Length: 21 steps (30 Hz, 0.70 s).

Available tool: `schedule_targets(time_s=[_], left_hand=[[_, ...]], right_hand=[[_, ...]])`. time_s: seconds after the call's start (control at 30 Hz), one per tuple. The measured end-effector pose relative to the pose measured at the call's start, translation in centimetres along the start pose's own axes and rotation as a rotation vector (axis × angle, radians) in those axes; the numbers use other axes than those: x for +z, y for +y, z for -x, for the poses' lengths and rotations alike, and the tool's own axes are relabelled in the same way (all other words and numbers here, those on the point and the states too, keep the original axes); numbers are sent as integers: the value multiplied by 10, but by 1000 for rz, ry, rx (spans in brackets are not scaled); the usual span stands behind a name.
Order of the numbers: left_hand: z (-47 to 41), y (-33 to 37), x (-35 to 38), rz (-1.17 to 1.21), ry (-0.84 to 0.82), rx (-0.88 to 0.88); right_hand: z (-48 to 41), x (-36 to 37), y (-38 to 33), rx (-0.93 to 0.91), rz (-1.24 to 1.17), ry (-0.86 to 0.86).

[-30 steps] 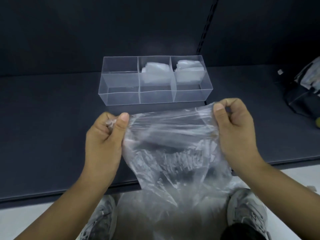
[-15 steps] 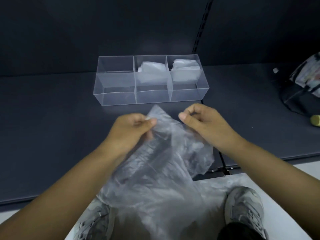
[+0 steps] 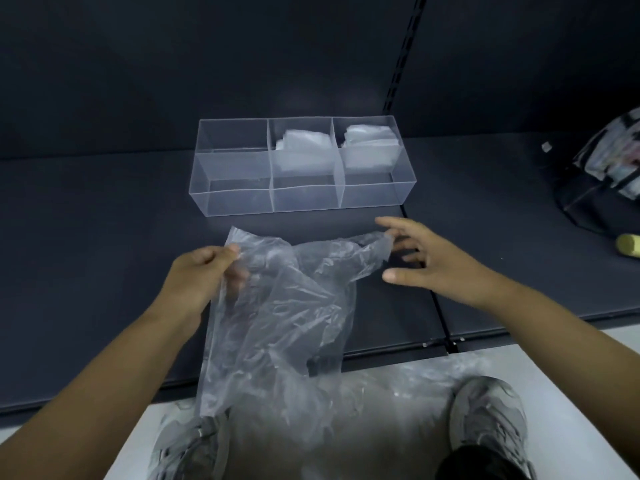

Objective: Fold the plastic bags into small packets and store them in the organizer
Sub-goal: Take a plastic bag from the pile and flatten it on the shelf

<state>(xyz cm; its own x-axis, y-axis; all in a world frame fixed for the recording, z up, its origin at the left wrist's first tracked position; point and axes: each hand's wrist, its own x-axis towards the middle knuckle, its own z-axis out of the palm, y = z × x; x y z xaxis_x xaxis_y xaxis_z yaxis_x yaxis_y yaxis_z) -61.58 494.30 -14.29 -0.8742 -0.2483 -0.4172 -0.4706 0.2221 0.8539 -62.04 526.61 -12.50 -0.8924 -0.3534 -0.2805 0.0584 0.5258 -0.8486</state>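
Plastic bag (image 3: 284,306), clear and crumpled, is pinched at its top left corner by the left hand (image 3: 197,278), thumb against curled fingers. The right hand (image 3: 433,261) is spread wide, fingertips just at the opposite corner. The bag drapes over the front edge of the dark shelf (image 3: 104,254). Beyond it stands the clear organizer (image 3: 235,202), with folded packets (image 3: 301,150) in its middle and right compartments.

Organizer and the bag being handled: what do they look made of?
The organizer looks like rigid clear plastic, possibly acrylic, with a glossy finish: straight see-through walls, bright edges. The bag looks like thin translucent plastic film: crinkled and draping limp.
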Motion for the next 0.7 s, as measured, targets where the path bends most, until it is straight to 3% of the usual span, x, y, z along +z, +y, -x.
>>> schedule_targets(time_s=[0.17, 0.4, 0.57, 0.7], left_hand=[[-11, 5, 5, 15, 46, -20], [-25, -6, -2, 78, 221, -36], [-30, -12, 1, 52, 230, -22], [-33, -13, 0, 84, 312, -10]], right_hand=[[-31, 7, 5, -30, 230, 34], [-12, -26, 15, 93, 133, -39], [-14, -28, 22, 120, -195, 166], [-29, -29, 30, 168, -251, 476]])
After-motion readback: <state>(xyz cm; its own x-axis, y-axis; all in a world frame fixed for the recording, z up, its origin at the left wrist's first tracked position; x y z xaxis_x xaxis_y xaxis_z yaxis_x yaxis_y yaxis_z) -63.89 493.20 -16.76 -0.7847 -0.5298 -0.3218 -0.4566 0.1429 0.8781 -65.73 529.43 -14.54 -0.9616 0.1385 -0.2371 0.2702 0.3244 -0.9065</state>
